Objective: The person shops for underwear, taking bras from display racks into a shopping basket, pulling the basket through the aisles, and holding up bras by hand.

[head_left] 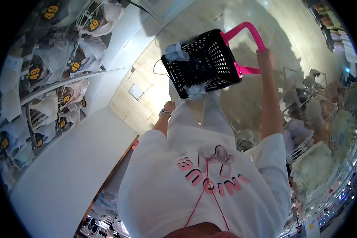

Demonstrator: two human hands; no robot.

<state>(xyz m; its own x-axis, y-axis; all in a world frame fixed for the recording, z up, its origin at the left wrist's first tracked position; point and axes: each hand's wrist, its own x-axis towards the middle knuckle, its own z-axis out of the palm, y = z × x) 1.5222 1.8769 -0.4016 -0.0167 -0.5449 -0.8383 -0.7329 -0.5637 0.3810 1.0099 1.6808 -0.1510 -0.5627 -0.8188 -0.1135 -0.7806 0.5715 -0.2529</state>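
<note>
A black perforated shopping basket (pixel 215 59) hangs out in front of my legs, tilted so that its inside shows. My right hand (pixel 267 58) is closed around the pink handle (pixel 248 29) of the basket, with that arm stretched forward. Light bluish-grey cloth pieces lie at the basket's rim, one at the far left corner (pixel 176 52) and another on the near side (pixel 196 90). Dark items inside it are hard to make out. My left hand (pixel 169 106) hangs beside my thigh with its fingers curled in, and nothing shows in it. A watch (pixel 165 113) sits on that wrist.
On the left, racks hold bras on hangers (pixel 51 107) with round "49" tags. A white panel (pixel 73 170) stands below them. More bras (pixel 313 158) hang on racks close along my right side. Light tiled floor (pixel 142 71) lies ahead.
</note>
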